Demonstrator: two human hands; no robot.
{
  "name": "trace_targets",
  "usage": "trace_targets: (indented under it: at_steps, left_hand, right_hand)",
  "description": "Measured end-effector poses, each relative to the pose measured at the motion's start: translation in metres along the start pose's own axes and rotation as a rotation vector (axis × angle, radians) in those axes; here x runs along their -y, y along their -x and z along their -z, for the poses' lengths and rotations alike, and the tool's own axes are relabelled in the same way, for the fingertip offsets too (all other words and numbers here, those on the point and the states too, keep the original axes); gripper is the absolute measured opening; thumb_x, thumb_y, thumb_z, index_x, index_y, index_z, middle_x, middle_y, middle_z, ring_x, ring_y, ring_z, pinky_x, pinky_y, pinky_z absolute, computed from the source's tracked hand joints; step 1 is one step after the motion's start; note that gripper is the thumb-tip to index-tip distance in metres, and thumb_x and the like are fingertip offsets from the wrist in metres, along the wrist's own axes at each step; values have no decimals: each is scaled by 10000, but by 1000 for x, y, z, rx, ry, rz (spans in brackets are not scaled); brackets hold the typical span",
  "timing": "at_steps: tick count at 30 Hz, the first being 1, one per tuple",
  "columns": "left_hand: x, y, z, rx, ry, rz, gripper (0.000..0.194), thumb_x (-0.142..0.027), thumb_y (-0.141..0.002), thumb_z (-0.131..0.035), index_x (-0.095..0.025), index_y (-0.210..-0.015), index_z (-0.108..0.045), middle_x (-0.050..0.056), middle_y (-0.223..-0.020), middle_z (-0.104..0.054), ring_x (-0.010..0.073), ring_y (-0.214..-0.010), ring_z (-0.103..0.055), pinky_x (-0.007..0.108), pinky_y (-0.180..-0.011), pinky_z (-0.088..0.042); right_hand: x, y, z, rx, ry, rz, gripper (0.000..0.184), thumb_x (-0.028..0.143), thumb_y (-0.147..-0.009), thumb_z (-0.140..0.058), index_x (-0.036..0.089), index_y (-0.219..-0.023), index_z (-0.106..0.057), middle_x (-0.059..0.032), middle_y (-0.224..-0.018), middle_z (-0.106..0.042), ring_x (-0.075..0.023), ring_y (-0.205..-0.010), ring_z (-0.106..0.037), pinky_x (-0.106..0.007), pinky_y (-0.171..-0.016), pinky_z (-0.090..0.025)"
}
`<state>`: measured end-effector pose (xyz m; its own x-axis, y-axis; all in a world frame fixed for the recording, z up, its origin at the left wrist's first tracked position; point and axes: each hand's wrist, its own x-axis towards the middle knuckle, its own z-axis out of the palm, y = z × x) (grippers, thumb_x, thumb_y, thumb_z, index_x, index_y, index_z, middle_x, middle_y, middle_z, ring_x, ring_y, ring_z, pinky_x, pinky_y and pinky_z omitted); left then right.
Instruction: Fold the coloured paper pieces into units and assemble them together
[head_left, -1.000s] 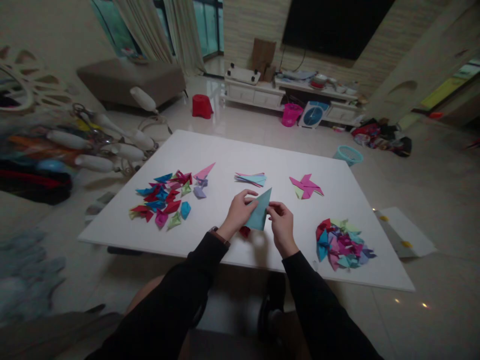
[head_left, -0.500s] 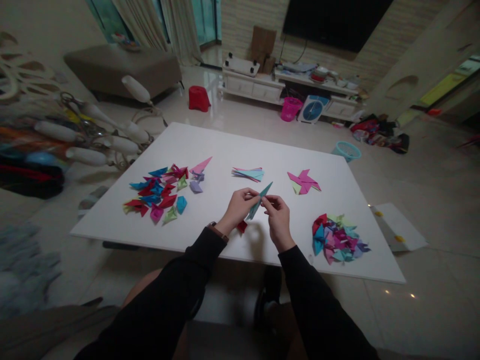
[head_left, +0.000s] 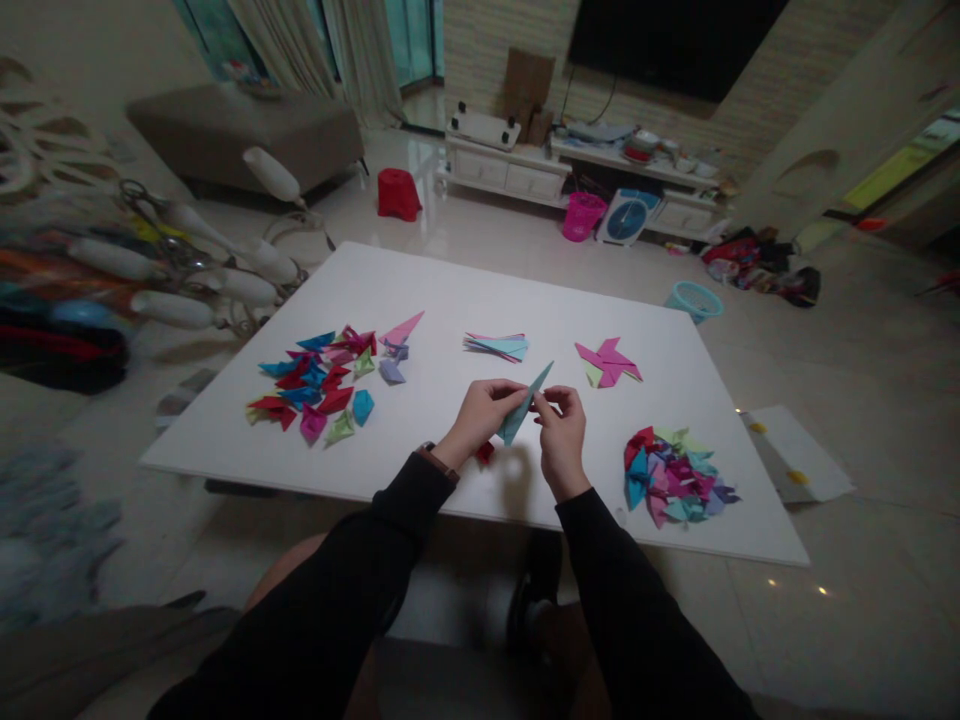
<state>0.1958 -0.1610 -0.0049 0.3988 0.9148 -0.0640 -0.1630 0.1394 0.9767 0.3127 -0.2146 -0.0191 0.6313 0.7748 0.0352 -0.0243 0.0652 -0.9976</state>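
Above the near middle of the white table [head_left: 420, 290], a pale teal folded paper [head_left: 523, 408] is held up, long and pointed at its top. My left hand [head_left: 486, 408] pinches it from the left, thumb on its face. On the other side, my right hand [head_left: 562, 425] is closed with thumb and fingertips at the paper's right edge. A small red folded paper [head_left: 486, 453] lies partly hidden behind my left hand. Beyond the hands sits a stack of folded paper strips [head_left: 499, 346], light blue on top.
Several colourful folded paper pieces [head_left: 315, 385] spread over the table's left side. A second heap of folded papers [head_left: 679, 478] lies near the right front edge. Behind it rests a pink and green paper pinwheel shape [head_left: 609, 363]. A blue basket [head_left: 694, 300] stands past the far right corner.
The teal paper has turned so that more of its broad face shows, and its tip has shifted slightly right. My right hand has moved a little to the right.
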Motion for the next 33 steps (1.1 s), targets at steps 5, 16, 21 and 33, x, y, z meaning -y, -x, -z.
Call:
trace_targets:
  at_steps: [5, 16, 21, 33]
  left_hand:
    - [-1, 1, -1, 38, -9, 1, 202, -296, -764, -772, -119, -860, -798, 95, -854, -781, 203, -806, -706, 313, -782, -552]
    - [4, 0, -2, 18, 68, -9, 234, -268, -675, -857, -124, -836, -767, 89, -835, -772, 206, -832, -722, 373, -872, -568]
    - [6, 0, -1, 34, 68, -4, 277, -275, -661, -876, -117, -854, -755, 88, -839, -766, 203, -825, -721, 378, -867, -573]
    - [7, -1, 2, 50, -25, -53, 285, -307, -697, -856, -117, -879, -745, 101, -874, -759, 200, -838, -711, 359, -847, -563]
  right_hand:
    - [2, 1, 2, 33, 37, -2, 252, 415, -771, -721, 197, -851, -621, -8, -846, -647, -154, -748, -596, -267, -624, -440]
    - [3, -1, 4, 36, 37, -18, 284, 449, -774, -733, 200, -865, -632, -13, -836, -675, -174, -775, -631, -278, -639, -445]
    - [4, -2, 5, 35, 15, -26, 304, 459, -767, -746, 196, -871, -635, -8, -830, -674, -172, -765, -645, -279, -641, -442]
    - [4, -3, 5, 31, 0, -73, 334, 491, -742, -762, 195, -817, -626, 3, -760, -658, -164, -700, -639, -272, -604, -446]
